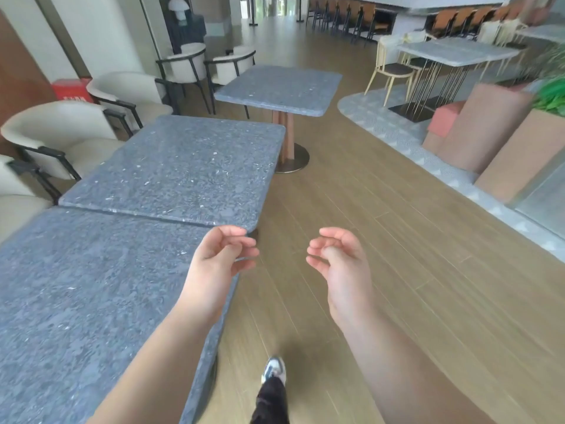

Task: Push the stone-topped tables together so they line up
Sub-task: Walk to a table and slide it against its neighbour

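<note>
Our left hand and right hand hover loosely curled, holding nothing; we should press the middle grey speckled stone-topped table at its overhanging right edge, squaring it with the near grey stone-topped table.

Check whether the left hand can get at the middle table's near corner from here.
Probably yes: the left hand hangs empty, fingers loosely curled, just short of the middle table, whose near corner sits by its fingertips with nothing between them.
</note>
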The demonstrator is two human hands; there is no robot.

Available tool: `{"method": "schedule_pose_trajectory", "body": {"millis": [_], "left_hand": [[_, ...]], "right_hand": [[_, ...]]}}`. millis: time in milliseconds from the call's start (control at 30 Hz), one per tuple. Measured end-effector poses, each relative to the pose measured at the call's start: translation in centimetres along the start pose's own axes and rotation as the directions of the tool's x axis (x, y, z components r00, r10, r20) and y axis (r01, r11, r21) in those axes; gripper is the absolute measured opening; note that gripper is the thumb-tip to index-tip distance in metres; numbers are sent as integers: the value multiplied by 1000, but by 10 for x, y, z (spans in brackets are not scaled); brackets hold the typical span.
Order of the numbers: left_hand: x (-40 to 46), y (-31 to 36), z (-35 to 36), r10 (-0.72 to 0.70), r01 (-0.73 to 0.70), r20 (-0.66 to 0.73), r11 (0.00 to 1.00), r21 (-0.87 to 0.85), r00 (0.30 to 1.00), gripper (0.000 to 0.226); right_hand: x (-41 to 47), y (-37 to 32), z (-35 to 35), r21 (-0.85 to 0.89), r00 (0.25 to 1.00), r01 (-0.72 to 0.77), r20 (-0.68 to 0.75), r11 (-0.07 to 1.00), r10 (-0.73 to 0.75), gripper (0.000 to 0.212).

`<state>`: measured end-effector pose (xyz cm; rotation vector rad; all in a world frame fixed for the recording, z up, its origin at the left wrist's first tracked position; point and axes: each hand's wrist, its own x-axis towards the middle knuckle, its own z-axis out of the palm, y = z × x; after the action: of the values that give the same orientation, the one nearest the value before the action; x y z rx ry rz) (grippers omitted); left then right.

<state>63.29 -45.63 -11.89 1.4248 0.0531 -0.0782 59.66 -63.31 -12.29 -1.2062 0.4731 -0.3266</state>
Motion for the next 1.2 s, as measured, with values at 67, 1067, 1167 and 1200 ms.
{"method": "schedule_pose_trajectory", "body": {"millis": [67, 1067, 1167, 1200], "left_hand": [[47, -1, 11, 13, -13, 5, 1000, -3, 1000, 24], [710, -10, 360, -81, 78, 51, 994, 74, 995, 26], [769, -9, 392, -73, 71, 28, 995, 67, 997, 26], [786, -11, 399, -80, 79, 14, 995, 62, 997, 26]], "right_hand": [[46, -2, 12, -12, 1000, 4, 17, 1000, -4, 37], [772, -111, 48, -142, 999, 0, 37, 990, 5, 39], [845, -123, 52, -162, 998, 3, 60, 987, 7, 40], [866, -124, 56, -160, 998, -7, 66, 987, 18, 40]]}}
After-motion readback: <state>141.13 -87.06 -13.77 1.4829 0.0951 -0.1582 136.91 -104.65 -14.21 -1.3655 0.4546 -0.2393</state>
